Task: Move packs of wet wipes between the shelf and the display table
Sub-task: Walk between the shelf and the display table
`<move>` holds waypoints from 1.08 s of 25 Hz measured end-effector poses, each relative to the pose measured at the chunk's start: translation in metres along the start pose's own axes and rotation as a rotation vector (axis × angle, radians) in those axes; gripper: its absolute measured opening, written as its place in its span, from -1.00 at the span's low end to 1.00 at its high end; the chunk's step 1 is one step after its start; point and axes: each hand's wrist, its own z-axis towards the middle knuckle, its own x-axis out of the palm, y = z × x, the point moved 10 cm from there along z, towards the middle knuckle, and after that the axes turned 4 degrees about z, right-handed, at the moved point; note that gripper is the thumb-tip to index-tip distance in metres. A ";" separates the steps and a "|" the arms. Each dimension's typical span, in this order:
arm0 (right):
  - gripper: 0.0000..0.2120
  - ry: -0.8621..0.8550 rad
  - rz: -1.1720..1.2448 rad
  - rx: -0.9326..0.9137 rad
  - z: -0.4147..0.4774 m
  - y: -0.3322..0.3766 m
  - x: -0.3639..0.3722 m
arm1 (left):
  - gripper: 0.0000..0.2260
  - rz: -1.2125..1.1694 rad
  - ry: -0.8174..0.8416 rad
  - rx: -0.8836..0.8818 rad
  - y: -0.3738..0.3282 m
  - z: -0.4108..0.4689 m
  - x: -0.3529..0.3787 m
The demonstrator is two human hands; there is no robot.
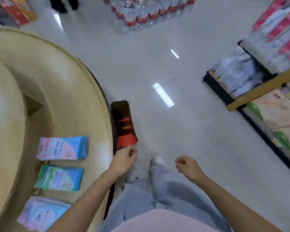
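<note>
Both hands hang in front of the body with fingers loosely curled, and they hold nothing. Left hand (124, 159) is just past the worktop's edge, right below a dark red box (124, 124). I cannot tell if it touches the box. Right hand (187, 166) is over the floor (157, 64), well apart from the shelf (258, 91).

Three packs lie flat in a row on the round, tan worktop (49, 72), near its edge. The top pack (62, 148) is pink and blue, the middle pack (59, 178) is green and blue, and the bottom pack (42, 213) is pink and blue. Each is a soft-looking rectangle with blurry print. Their long sides run left to right across the view, and the bottom pack is tilted a bit.

The floor is shiny and pale. The shelf on the right has wood-colored edges and holds more soft packs in white, peach and green.
</note>
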 end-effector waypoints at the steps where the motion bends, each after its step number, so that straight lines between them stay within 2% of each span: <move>1: -0.90 -0.058 0.056 0.054 -0.013 -0.034 -0.018 | -0.85 0.080 0.066 0.086 -0.037 0.011 0.019; 5: -0.90 -0.269 0.359 0.265 -0.070 -0.159 -0.061 | -0.81 0.310 0.222 0.317 -0.160 0.030 0.097; 7: -0.89 -0.359 0.552 0.378 -0.103 -0.223 -0.071 | -0.82 0.356 0.294 0.381 -0.213 0.025 0.150; 10: -0.88 -0.416 0.718 0.479 -0.132 -0.296 -0.085 | -0.81 0.438 0.403 0.438 -0.266 0.012 0.233; 16: -0.82 -0.566 0.876 0.467 -0.150 -0.391 -0.191 | -0.87 0.510 0.550 0.421 -0.332 -0.019 0.366; 22: -0.84 -0.812 1.005 0.386 -0.158 -0.461 -0.331 | -0.90 0.612 0.598 0.349 -0.372 0.004 0.429; 27: -0.85 -0.821 1.059 0.460 -0.146 -0.529 -0.394 | -0.91 0.638 0.642 0.344 -0.456 0.043 0.512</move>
